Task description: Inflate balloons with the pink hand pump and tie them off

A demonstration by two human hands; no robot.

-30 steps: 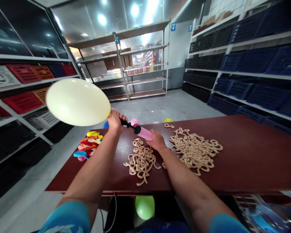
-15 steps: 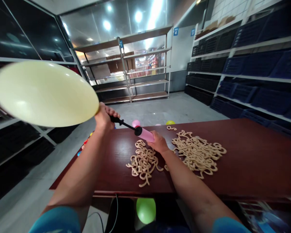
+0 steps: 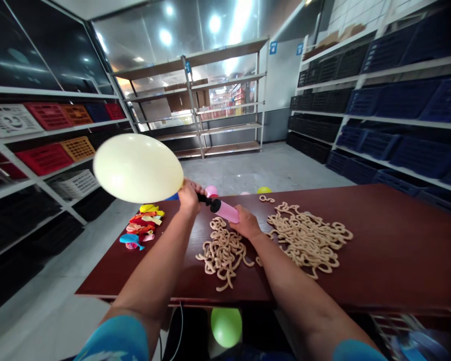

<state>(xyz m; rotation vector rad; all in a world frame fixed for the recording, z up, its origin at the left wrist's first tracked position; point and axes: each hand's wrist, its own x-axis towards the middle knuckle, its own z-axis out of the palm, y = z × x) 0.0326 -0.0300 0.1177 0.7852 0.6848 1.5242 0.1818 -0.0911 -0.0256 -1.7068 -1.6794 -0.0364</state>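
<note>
A pale yellow inflated balloon (image 3: 137, 168) sticks out to the left of my left hand (image 3: 189, 195), which is closed around the balloon's neck and the black nozzle end of a pink hand pump (image 3: 225, 210). My right hand (image 3: 246, 224) is wrapped round the pink barrel of the pump, just above the dark red table (image 3: 379, 250). The black rod between the hands is almost fully pushed in. Two heaps of beige loops (image 3: 304, 235) lie on the table, one under my right hand and one to its right.
A small pile of coloured flat balloons (image 3: 143, 225) lies at the table's left end. A green balloon (image 3: 226, 326) sits under the table, with pink and yellow ones on the floor behind. Shelving with crates lines both sides, and an open rack stands at the back.
My left hand had pulled out to the left, stretching the pump rod; now it has pushed back toward my right hand. The balloon swung with it.
</note>
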